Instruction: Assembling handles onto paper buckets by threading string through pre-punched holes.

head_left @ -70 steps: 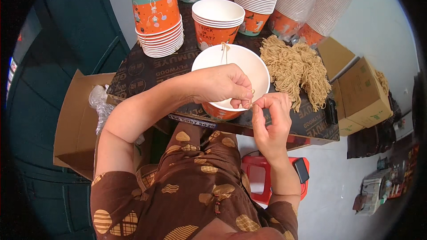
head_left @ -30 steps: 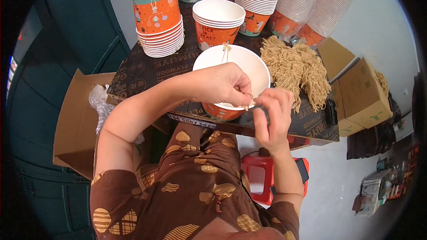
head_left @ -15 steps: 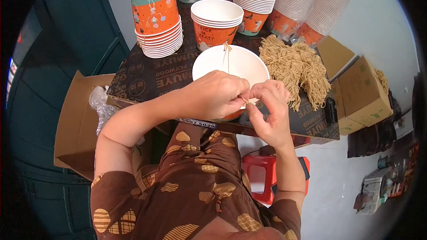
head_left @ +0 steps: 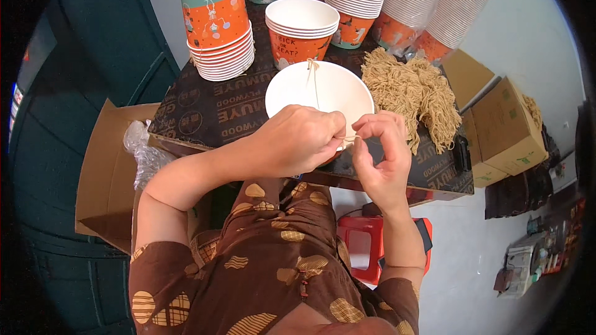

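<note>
Plywood tabletop (head_left: 211, 111): is bearing a paper bucket (head_left: 338, 90)
Left hand (head_left: 307, 136): is pinching string (head_left: 349, 138) above the bucket's near rim
Right hand (head_left: 386, 149): is pinching it too

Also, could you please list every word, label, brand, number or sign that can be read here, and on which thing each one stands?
I will not copy wording, only place it.
Nested orange buckets, middle: dark lettering, readable.
Upturned bucket stack, left: base print, too small to read.
Tabletop: repeated pale lettering, partly readable.
Brown carton, right: green marks, too small to read.
</note>
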`<state>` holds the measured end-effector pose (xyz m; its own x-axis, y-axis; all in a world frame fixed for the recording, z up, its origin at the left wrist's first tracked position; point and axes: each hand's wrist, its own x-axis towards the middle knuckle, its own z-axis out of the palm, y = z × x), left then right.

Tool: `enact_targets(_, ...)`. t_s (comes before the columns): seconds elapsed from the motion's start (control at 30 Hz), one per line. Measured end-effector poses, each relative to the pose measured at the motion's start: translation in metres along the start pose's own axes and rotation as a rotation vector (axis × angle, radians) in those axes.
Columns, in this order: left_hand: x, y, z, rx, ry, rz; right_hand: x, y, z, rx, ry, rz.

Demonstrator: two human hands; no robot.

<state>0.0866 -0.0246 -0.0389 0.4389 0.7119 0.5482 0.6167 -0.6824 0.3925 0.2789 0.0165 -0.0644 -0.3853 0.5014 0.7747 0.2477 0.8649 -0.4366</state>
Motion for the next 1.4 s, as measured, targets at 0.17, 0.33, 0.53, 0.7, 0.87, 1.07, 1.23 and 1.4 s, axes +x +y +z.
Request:
enact_targets(0.17, 0.0, 0.002, -0.001, 0.009, -0.002, 0.0, 0.003, 0.006, 0.001, 0.077, 0.081, 0.033)
enact_targets(0.33, 0.0, 0.0, 0.001, 0.011, -0.017, 0.035, 0.008, 0.003, 0.003, 0.025, 0.09, 0.121)
enact_targets(0.53, -0.002, -0.002, 0.003, 0.05, 0.003, 0.059, 0.012, 0.007, -0.001, -0.097, -0.087, 0.048)
enact_targets(0.7, -0.003, -0.004, 0.006, 0.071, 0.015, 0.063, 0.008, 0.011, -0.005, 0.012, -0.181, 0.074)
enact_targets(0.87, -0.005, -0.009, 0.01, 0.065, 0.096, 0.109, 0.009, 0.009, -0.007, 0.14, -0.317, 0.129)
enact_targets(1.07, -0.006, -0.008, 0.011, 0.096, 0.113, 0.117, 0.01, 0.013, -0.009, 0.201, -0.39, 0.134)
enact_targets(1.23, -0.006, -0.008, 0.011, 0.1, 0.128, 0.138, 0.011, 0.014, -0.01, 0.222, -0.397, 0.159)
enact_targets(1.4, -0.007, -0.007, 0.011, 0.094, 0.124, 0.138, 0.011, 0.014, -0.009, 0.237, -0.386, 0.16)
